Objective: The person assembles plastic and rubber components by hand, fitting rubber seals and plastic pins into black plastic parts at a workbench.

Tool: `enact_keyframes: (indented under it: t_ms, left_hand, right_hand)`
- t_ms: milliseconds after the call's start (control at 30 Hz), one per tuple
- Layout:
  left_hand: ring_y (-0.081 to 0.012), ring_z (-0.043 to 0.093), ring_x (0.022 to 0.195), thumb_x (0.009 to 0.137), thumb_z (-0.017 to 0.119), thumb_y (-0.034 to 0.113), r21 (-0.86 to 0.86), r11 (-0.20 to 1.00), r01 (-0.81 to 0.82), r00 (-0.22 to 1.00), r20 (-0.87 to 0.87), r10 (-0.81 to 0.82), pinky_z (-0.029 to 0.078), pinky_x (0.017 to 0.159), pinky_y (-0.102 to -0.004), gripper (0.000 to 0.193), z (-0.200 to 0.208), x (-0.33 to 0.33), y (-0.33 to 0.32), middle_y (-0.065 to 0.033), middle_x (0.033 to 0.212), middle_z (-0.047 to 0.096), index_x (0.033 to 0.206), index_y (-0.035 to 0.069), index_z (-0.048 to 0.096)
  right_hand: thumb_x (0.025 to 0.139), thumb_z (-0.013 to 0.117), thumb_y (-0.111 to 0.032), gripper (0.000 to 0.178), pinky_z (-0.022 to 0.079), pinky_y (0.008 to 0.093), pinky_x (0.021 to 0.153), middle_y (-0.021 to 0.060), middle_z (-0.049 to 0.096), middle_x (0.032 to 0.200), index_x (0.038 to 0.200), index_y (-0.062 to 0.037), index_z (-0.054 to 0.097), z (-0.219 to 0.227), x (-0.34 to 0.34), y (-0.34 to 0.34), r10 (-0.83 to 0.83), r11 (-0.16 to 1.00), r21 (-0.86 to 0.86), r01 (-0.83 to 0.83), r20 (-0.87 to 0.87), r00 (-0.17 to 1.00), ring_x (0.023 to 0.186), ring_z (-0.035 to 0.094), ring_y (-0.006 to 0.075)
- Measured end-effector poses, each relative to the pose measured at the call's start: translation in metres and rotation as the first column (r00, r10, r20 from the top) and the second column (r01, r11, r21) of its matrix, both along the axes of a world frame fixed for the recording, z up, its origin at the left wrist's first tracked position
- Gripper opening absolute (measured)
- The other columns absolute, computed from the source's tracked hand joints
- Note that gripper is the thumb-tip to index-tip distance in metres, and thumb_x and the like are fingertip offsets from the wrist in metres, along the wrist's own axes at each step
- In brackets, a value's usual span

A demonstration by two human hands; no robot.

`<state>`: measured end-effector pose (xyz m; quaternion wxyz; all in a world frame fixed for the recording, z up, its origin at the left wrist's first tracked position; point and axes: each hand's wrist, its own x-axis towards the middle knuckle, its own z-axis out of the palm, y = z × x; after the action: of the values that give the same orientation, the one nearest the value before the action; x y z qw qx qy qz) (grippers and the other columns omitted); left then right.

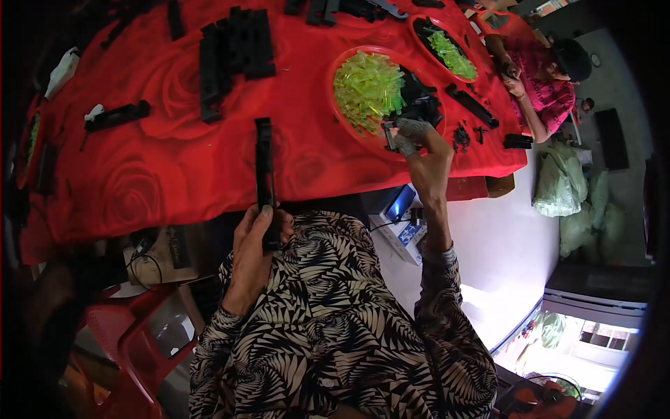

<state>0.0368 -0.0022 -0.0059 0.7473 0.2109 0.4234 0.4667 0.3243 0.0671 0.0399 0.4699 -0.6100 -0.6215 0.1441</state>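
My left hand (252, 241) is wrapped round the lower end of a long, narrow black plastic part (264, 164), which points away from me over the table's near edge. Out to the right, my right hand (423, 148) reaches over the near rim of a red plastic basin (340, 120). Grey coverings show on its fingertips, which are pinched together at a small greyish piece too small to name. Inside the basin, yellow-green translucent plastic pieces (366, 91) are heaped on the left, with small black parts (421, 98) to the right, beside my fingers.
A red rose-patterned cloth (174, 167) covers the table. Stacked black parts (237, 45) lie at the back. A second basin (447, 52) holds similar green pieces. At the far right sits another person (541, 87), hands together. A red plastic chair (132, 328) stands at lower left.
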Motion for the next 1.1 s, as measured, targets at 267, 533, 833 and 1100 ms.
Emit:
enact_keyframes:
  t_ms: [267,533,833,1100]
  left_hand:
    - [-0.0142,0.060,0.077,0.098,0.053,0.025,-0.033,0.999,0.018,1.000,-0.008,-0.019,0.047,0.069,-0.0270,0.030,0.000,-0.001,0.000,-0.0101,0.091,0.063,0.114,-0.001,0.051]
    - [-0.0142,0.059,0.077,0.097,0.054,0.025,-0.046,0.998,0.032,0.999,0.001,-0.032,0.046,0.069,-0.0267,0.031,0.004,-0.002,0.001,-0.0101,0.090,0.063,0.113,-0.001,0.051]
    - [-0.0134,0.057,0.073,0.097,0.053,0.024,-0.054,0.998,0.015,1.000,-0.003,-0.015,0.044,0.065,-0.0249,0.031,0.005,-0.001,0.001,-0.0084,0.087,0.063,0.114,-0.002,0.053]
    - [-0.0105,0.050,0.063,0.101,0.038,0.044,-0.098,0.995,0.017,1.000,0.020,-0.016,0.036,0.052,-0.0221,0.052,0.002,-0.006,-0.001,-0.0075,0.083,0.061,0.120,-0.002,0.050]
  right_hand:
    - [0.065,0.054,0.013,0.030,0.050,0.0356,0.066,0.0197,0.067,0.089,0.091,0.0042,0.067,-0.010,-0.015,0.044,0.144,0.988,-0.022,-0.150,0.447,0.883,0.077,0.067,0.0317]
    - [0.065,0.054,0.008,0.027,0.049,0.0425,0.069,0.0226,0.066,0.090,0.091,0.0050,0.064,0.000,-0.024,0.058,0.213,0.977,-0.088,-0.194,0.442,0.871,0.080,0.063,0.0401]
    - [0.068,0.054,0.002,0.021,0.048,0.0489,0.075,0.0242,0.065,0.085,0.088,0.0026,0.061,0.009,-0.033,0.057,0.228,0.962,-0.254,-0.097,0.561,0.796,0.086,0.062,0.0425]
    - [0.067,0.055,0.006,0.019,0.048,0.0431,0.068,0.0237,0.064,0.082,0.085,0.0043,0.061,0.005,-0.031,0.055,0.247,0.957,-0.260,-0.130,0.487,0.838,0.078,0.064,0.0397]
